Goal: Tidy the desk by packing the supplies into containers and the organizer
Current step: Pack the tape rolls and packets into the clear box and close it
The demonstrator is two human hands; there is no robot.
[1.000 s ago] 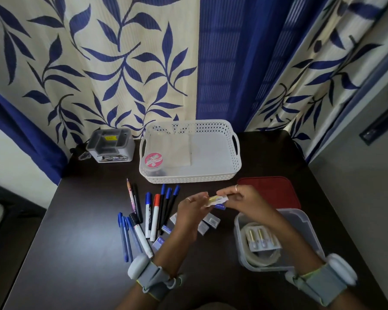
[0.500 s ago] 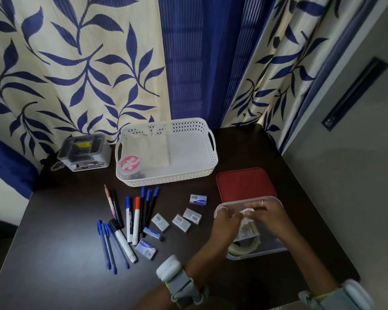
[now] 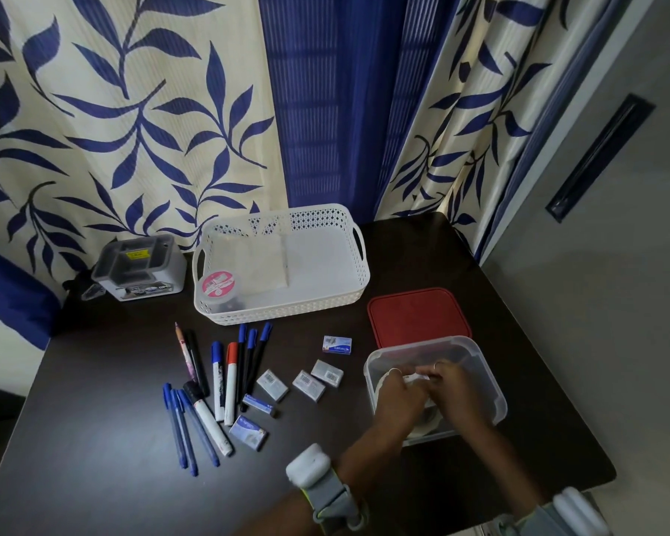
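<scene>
Both hands, left hand [image 3: 397,394] and right hand [image 3: 455,392], pinch a small white item [image 3: 416,377] inside the clear tub [image 3: 492,388]; in my judgement, lower it flat beneath the grip before letting go.

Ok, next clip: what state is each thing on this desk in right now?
Clear container: open, both hands inside.
Red lid: off, flat behind the container.
Left hand: pinching a small white item.
Right hand: pinching the same item.
White basket: upright, holds a pink-lidded tub.
Grey organizer: upright.
Pens: loose on desk.
Small boxes: loose on desk.
</scene>
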